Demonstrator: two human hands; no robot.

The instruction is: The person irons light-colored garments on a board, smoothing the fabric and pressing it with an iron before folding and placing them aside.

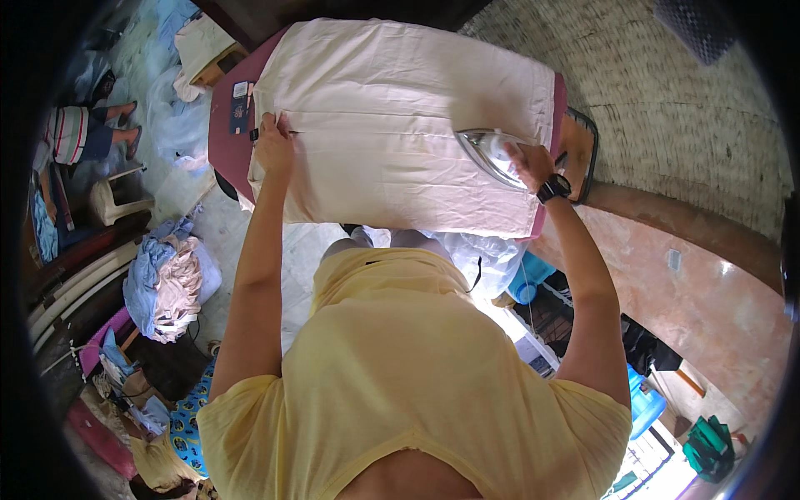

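Note:
A large cream cloth (375, 100) is spread over the maroon ironing board (229, 150), with a few creases running along it. My right hand (530, 168) is closed round the handle of a silver and white iron (483, 152), which rests on the cloth near the board's right end. At the left end, my left hand (273, 148) has its fingers bent in a pinch on the cloth's edge. A small dark piece shows beside those fingers; I cannot make out what it is. A dark blue label or card (239, 115) lies on the board just beyond.
A wire-framed iron rest (590, 158) juts from the board's right end. On the floor at left lies a bundle of blue and pink clothes (171, 279), near a pale stool (123, 200). Another person's legs (117, 125) show at far left. A woven mat (658, 108) covers the far right.

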